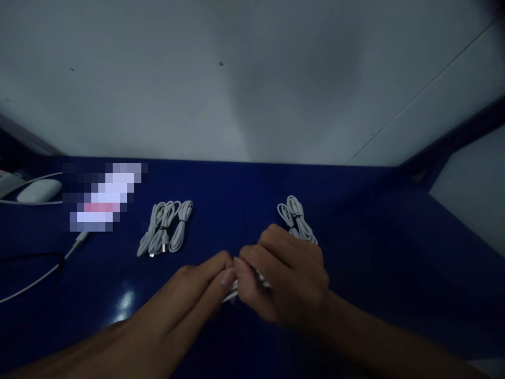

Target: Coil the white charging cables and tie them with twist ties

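My left hand (pixel 197 295) and my right hand (pixel 288 279) meet over the dark blue table (pixel 374 263), both closed on a white cable (pixel 232 290) of which only a short piece shows between the fingers. Just behind my right hand lies a coiled white cable bundle (pixel 295 215), partly hidden by my knuckles. Three tied white cable bundles (pixel 165 227) lie side by side to the left of my hands, apart from them.
A white computer mouse (pixel 38 190) sits at the far left, beside a blurred-out patch. A loose white cord (pixel 59 260) and a dark cord run along the left edge. A pale wall (pixel 252 79) rises behind the table.
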`<action>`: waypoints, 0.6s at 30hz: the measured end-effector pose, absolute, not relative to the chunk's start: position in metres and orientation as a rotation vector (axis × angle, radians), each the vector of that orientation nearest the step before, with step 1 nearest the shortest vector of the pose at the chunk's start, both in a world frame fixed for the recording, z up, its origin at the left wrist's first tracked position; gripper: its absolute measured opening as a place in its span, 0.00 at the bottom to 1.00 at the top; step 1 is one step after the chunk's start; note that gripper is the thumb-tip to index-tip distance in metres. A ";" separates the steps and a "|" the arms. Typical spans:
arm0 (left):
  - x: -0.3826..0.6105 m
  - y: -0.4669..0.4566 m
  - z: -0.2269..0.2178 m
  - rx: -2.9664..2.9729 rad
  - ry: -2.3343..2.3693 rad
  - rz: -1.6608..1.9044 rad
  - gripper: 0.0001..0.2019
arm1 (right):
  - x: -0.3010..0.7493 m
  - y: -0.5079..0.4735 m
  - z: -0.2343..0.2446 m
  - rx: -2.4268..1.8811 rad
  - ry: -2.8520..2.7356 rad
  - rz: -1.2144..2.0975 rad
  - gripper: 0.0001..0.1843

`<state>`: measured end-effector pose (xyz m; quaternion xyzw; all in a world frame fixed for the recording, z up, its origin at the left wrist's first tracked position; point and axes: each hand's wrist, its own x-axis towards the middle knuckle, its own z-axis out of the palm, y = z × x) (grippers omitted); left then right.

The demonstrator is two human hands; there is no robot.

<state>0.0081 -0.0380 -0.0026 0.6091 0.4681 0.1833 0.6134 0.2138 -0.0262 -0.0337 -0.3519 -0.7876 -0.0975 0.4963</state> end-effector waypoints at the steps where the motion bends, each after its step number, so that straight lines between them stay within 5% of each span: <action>1: 0.009 -0.037 -0.001 1.341 1.084 0.387 0.21 | 0.215 -0.026 -0.033 -0.841 -1.917 -0.260 0.19; 18: 0.001 -0.043 0.001 1.335 1.185 0.348 0.22 | 0.210 -0.027 -0.033 -0.837 -1.872 -0.216 0.24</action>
